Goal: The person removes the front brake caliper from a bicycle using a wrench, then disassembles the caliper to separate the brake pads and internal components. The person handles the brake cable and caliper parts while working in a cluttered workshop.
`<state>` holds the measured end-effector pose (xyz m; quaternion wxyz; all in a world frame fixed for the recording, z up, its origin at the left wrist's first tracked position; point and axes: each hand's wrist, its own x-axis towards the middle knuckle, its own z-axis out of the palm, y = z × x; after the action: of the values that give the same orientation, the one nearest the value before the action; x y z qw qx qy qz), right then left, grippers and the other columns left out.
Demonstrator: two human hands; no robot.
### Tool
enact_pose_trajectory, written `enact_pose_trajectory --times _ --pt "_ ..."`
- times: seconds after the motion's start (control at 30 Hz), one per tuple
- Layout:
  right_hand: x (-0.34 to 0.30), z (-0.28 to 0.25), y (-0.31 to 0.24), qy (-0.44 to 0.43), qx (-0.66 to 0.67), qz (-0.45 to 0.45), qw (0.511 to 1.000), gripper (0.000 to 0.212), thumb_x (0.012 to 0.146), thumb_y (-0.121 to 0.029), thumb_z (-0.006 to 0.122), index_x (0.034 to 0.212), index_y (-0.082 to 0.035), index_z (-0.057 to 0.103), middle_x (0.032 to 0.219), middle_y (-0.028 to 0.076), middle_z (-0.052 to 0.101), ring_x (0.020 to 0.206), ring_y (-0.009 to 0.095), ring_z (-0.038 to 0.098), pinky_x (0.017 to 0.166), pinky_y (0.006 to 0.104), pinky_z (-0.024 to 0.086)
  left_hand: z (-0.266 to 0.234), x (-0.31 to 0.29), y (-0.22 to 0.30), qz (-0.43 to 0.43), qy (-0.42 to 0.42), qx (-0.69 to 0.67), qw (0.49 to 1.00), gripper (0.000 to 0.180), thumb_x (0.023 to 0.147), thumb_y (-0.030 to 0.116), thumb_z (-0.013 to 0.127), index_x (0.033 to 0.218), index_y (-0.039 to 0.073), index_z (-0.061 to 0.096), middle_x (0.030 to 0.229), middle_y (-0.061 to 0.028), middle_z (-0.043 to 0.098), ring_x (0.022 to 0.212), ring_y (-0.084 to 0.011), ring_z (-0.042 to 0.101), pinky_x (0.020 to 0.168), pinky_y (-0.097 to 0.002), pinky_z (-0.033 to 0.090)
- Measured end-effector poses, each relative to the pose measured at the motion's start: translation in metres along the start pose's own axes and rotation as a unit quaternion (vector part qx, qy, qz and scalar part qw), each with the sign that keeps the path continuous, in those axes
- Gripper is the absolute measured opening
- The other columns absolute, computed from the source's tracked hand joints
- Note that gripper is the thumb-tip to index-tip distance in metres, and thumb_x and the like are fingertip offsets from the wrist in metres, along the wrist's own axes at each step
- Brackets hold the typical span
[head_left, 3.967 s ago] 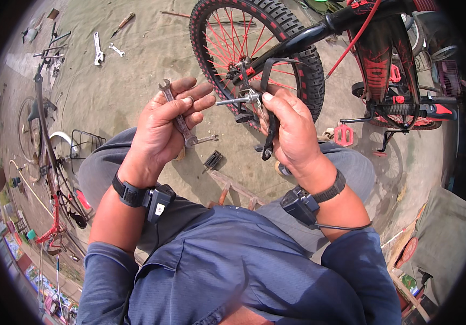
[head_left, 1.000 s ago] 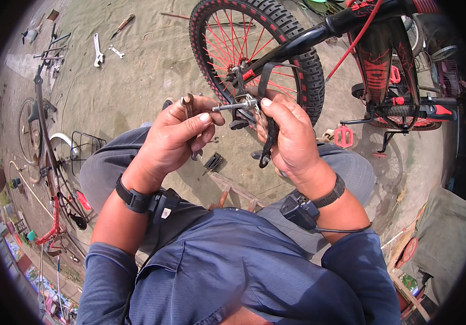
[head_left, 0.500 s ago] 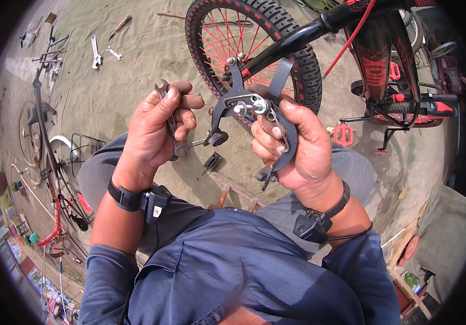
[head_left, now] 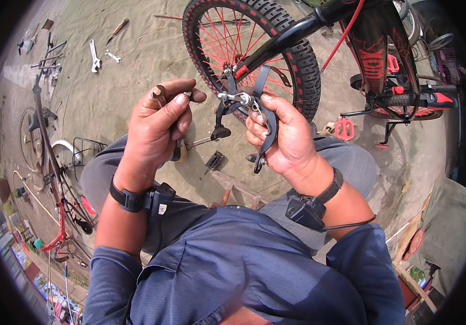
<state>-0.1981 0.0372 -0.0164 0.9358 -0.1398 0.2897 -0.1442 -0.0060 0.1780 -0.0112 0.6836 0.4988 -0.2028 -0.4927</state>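
My left hand (head_left: 160,122) is closed round an open-end wrench (head_left: 158,92), whose end sticks up past the curled fingers. Its thumb and forefinger pinch a small light-coloured piece (head_left: 188,94), perhaps a nut. To its right, my right hand (head_left: 291,138) grips a black bicycle brake caliper (head_left: 268,132) by one curved arm. A silver bolt with nuts (head_left: 238,98) sticks out of the caliper toward my left hand, apart from it. A brake pad (head_left: 221,132) hangs at the caliper's left side. My right fingers partly hide the caliper's middle.
Ahead lies a bicycle's knobby wheel (head_left: 301,59) with red spokes, joined to a black fork (head_left: 281,46). An adjustable wrench (head_left: 95,58), a small wrench (head_left: 113,56) and a screwdriver (head_left: 118,30) rest on the ground cloth. Between my knees is a small black bundle (head_left: 215,160).
My left hand has turned the wrench, and its thumb and forefinger now pinch a small piece. My right hand has shifted slightly left with the caliper, which has turned.
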Motion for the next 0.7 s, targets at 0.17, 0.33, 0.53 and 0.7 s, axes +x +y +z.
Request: enact_pose_trajectory --times 0.17,0.33,0.53,0.7 --pt "0.000 0.005 0.006 0.045 -0.055 -0.031 0.997 0.017 0.101 -0.021 0.050 0.103 -0.006 0.058 0.076 0.002 0.056 0.058 0.009 0.048 0.052 0.0251 0.036 0.006 -0.001 -0.006 0.037 0.008 0.067 0.997 0.025 0.099 0.010 0.062 0.122 0.001 0.063 0.102 -0.0120 0.073 0.064 -0.0056 0.055 0.053 -0.0187 0.040" --pt "0.002 0.003 0.008 0.056 -0.076 -0.044 0.995 0.012 0.100 -0.019 0.054 0.098 -0.008 0.058 0.079 0.005 0.057 0.059 0.009 0.049 0.052 0.0251 0.038 0.012 -0.001 -0.007 0.071 0.019 0.138 0.988 0.021 0.094 0.011 0.072 0.112 0.001 0.069 0.089 -0.0030 0.068 0.067 -0.0057 0.055 0.058 -0.0210 0.044" --pt "0.003 0.002 0.013 0.053 -0.091 -0.056 0.993 0.011 0.100 -0.018 0.056 0.091 -0.011 0.058 0.074 0.000 0.056 0.058 0.008 0.049 0.051 0.0232 0.039 0.017 -0.003 -0.008 0.097 0.022 0.217 0.971 0.018 0.092 0.008 0.073 0.108 0.001 0.071 0.085 0.0009 0.062 0.068 -0.0046 0.053 0.059 -0.0213 0.044" --pt "0.002 0.002 0.014 0.054 -0.113 -0.070 0.990 0.013 0.100 -0.019 0.057 0.089 -0.012 0.058 0.074 -0.001 0.055 0.058 0.007 0.048 0.051 0.0229 0.039 0.017 -0.001 -0.009 0.108 0.023 0.233 0.966 0.017 0.091 0.006 0.074 0.107 0.001 0.071 0.084 0.0017 0.061 0.068 -0.0040 0.053 0.058 -0.0209 0.043"
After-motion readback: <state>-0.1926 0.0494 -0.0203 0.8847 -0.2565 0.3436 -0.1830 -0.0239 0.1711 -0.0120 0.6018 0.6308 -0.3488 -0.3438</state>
